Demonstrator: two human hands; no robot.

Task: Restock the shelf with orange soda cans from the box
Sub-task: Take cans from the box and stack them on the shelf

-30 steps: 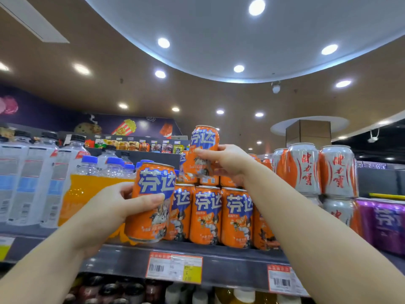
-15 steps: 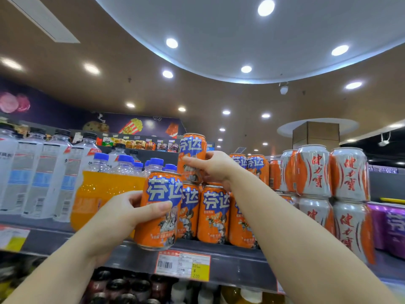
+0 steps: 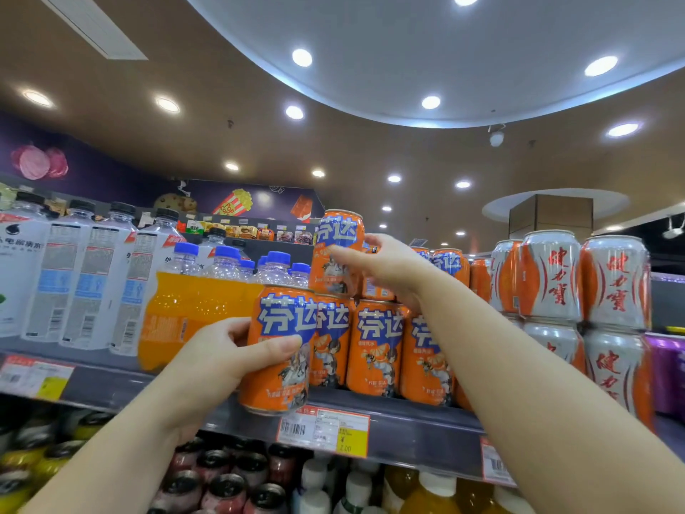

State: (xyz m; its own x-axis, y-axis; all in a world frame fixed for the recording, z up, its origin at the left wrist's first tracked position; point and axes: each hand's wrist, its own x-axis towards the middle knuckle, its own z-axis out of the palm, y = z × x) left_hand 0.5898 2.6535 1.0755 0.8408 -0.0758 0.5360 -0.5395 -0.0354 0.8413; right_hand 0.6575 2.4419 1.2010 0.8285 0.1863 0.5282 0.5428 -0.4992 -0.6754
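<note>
Item: smooth cylindrical metal orange soda can (image 3: 278,350), upright, long axis vertical, at the grey shelf (image 3: 404,424) front edge; my left hand (image 3: 222,354) grips it. My right hand (image 3: 385,265), fingers extended, touches an upper-tier can (image 3: 335,250), upright atop the row.

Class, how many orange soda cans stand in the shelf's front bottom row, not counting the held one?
3 orange soda cans: left one, middle, right, beside the held can; the right arm may hide more.
</note>
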